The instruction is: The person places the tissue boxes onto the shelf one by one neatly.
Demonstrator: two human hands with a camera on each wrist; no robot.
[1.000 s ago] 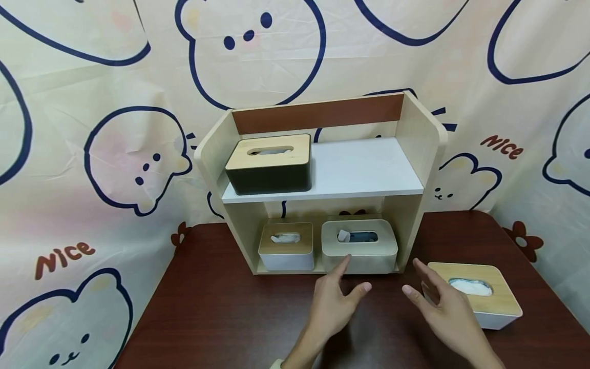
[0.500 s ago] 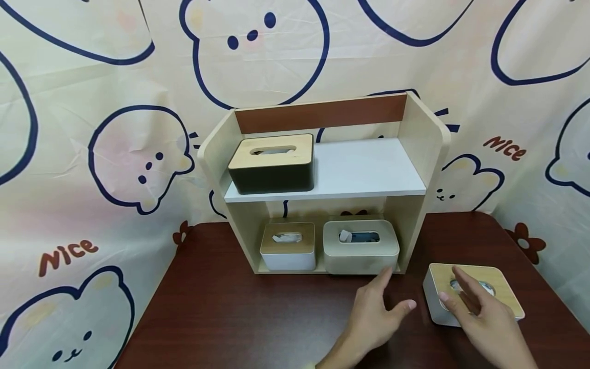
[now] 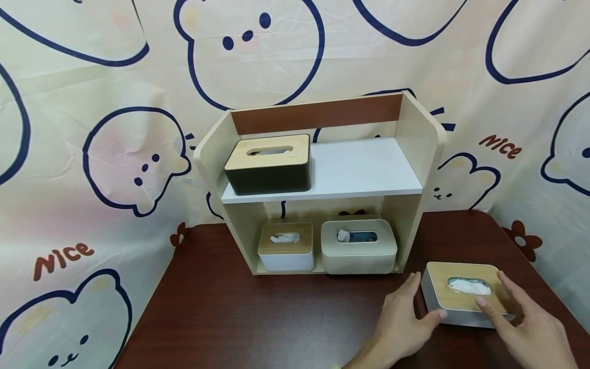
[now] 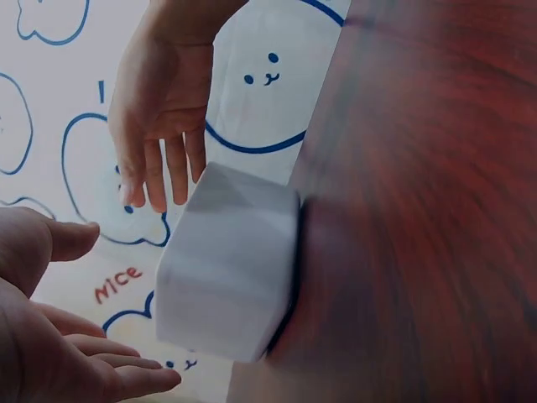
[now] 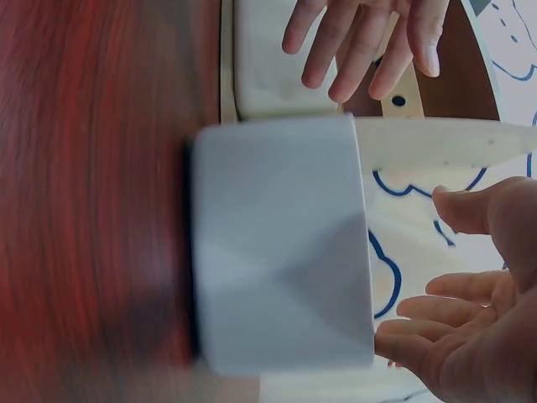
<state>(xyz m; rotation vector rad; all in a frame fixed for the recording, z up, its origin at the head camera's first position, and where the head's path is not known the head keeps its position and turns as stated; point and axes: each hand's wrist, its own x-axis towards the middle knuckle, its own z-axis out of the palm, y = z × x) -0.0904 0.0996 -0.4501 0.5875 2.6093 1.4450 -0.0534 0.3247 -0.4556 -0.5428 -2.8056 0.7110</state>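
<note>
A white tissue box with a light wooden lid and white tissue in its slot sits on the dark wood table's right side. My left hand is at its left side, fingers extended and thumb near the front left corner. On the other side my right hand has its fingers spread over the right edge of the lid. The left wrist view has the box standing between both hands, with a gap to the left palm. In the right wrist view, fingertips of the right hand come right at the box's edge.
A two-tier shelf stands behind. Its upper board bears a dark green tissue box with wooden lid. Below are a small white tissue box with wooden lid and a larger cream tissue box. A printed cloth hangs behind.
Both hands have moved right across the table to the white tissue box. The right hand has passed over its lid to the far right side, the left has come up to its left side.
</note>
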